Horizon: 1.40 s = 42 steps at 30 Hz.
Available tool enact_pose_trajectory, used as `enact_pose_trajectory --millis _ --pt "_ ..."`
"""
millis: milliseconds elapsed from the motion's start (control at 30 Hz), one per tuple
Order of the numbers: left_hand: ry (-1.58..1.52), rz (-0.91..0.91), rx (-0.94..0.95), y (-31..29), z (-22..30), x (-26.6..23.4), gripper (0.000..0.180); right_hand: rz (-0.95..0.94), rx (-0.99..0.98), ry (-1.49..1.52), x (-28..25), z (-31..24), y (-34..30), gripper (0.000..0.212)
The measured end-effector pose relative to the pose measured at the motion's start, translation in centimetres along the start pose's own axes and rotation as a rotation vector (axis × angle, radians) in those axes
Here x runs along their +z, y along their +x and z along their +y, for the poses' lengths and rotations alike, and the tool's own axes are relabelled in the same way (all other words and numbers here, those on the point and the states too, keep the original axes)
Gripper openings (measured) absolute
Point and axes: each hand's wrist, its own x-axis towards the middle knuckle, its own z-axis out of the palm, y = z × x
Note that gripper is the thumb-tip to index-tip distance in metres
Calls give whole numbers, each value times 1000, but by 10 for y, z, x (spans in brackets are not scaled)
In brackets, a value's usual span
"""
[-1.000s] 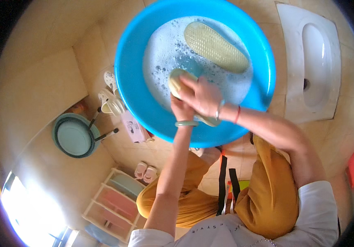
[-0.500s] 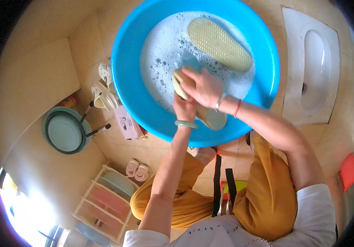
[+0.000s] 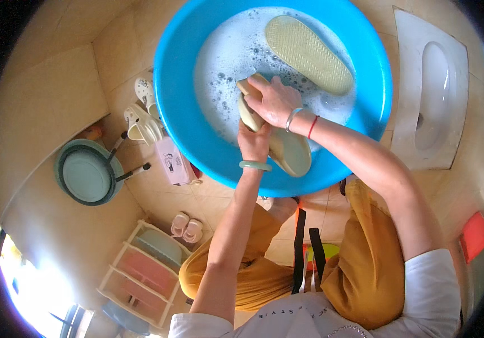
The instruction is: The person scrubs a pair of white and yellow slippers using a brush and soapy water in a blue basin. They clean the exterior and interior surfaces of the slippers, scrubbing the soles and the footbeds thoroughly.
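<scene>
Over the soapy water in a big blue basin (image 3: 166, 101), my left hand (image 3: 253, 142) grips a pale yellow-green slipper (image 3: 291, 156) near its strap. The slipper is tilted, its heel toward me. My right hand (image 3: 278, 102) is closed over a tan, wooden-looking brush (image 3: 249, 85), held against the strap end of the slipper; its bristles are hidden. A second slipper (image 3: 309, 54) of the same colour floats sole up on the far right of the suds, apart from both hands.
Left of the basin are white clogs (image 3: 140, 124), a pale pink box (image 3: 173, 162) and a grey-green handled basin (image 3: 89, 173). Pink slippers (image 3: 187, 227) lie by a white rack (image 3: 140, 270). A squat toilet (image 3: 431, 90) is set in the floor at right.
My right hand has shifted slightly up and away over the held slipper with the brush. The left hand keeps its grip. The whole view has shifted slightly.
</scene>
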Motion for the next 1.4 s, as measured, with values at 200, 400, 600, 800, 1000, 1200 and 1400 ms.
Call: enact_pose_trajectory --millis 200,400,600,800,1000,1200,1400 --pt "-310 -20 56 9 -17 -18 44 -16 -151 120 2 -14 -56 42" --pt "-75 2 -39 7 0 -4 50 -94 26 0 -8 -10 -4 47" --pt "-136 18 75 16 -19 -23 46 -90 -92 146 4 -8 -50 47" --pt "-176 -16 -157 16 -26 -29 46 -100 10 -50 16 2 13 49" --pt "-534 -265 -319 12 -5 -34 42 176 -148 -111 25 69 43 36" --pt "-426 -33 -114 21 -34 -36 36 -93 -172 17 3 -21 -36 48" --pt "-93 13 -48 7 -12 -5 48 -53 -5 -59 2 -15 12 45"
